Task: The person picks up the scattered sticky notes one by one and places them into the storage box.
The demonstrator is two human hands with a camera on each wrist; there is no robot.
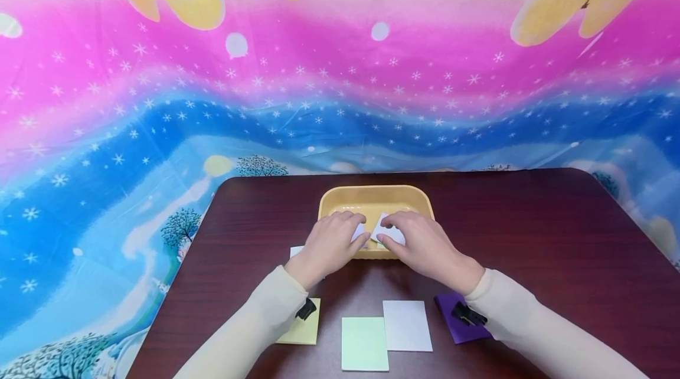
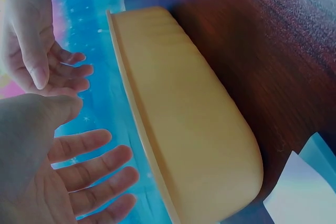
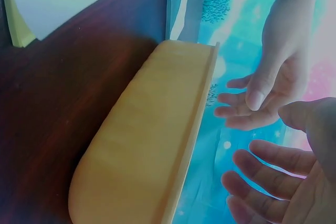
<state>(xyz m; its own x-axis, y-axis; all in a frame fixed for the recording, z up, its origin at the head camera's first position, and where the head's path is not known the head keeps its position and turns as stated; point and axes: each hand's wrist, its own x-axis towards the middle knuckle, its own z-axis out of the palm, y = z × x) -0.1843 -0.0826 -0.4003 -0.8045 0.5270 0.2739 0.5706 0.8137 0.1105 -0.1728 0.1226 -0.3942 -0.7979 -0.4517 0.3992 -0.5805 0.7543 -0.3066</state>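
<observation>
Over the near part of a yellow plastic basket (image 1: pixel 377 191) are both hands, fingers loosely bent and spread, holding nothing. My left hand (image 1: pixel 330 242) is at the left of the basket and my right hand (image 1: pixel 425 244) at its right, with a gap between the thumbs. White paper pieces (image 1: pixel 392 234) lie in the basket, partly hidden behind the fingers. Each wrist view shows the basket's outer wall (image 2: pixel 184 114) below the hands, whose palms and separated fingers face each other above the rim.
On the dark wooden table (image 1: pixel 558 237), nearer the body, lie a yellow note pad (image 1: pixel 306 332), a green pad (image 1: pixel 365 343), a white pad (image 1: pixel 408 326) and a purple pad (image 1: pixel 458 321). A blue pad (image 2: pixel 321 153) with white paper sits left of the basket. Behind hangs a patterned cloth (image 1: pixel 340 72).
</observation>
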